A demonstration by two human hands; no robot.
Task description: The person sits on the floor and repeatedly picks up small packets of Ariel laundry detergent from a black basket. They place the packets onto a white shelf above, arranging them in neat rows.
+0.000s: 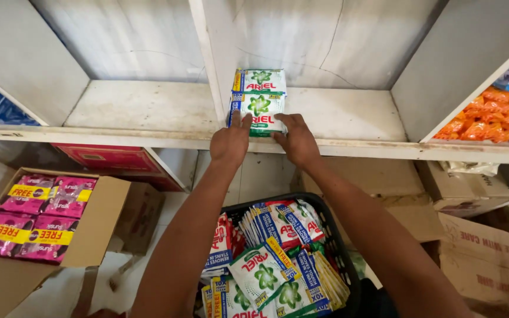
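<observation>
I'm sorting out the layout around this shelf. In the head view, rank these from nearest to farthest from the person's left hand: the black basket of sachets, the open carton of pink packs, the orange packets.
1. Black basket: just below the left hand, between the forearms.
2. Open carton of pink packs: lower left, on the floor.
3. Orange packets: far right shelf compartment.

This looks like a small shop or its stockroom. White shelving [148, 109] is split into bays, one stacked with green-and-white detergent sachets [259, 101], another (far right) piled with orange packets [490, 115]. Below, a black basket [331, 227] brims with more of the same sachets, an open carton [98, 221] holds pink sachet packs [36, 215], and brown shipping boxes [478, 247] crowd the floor.
</observation>
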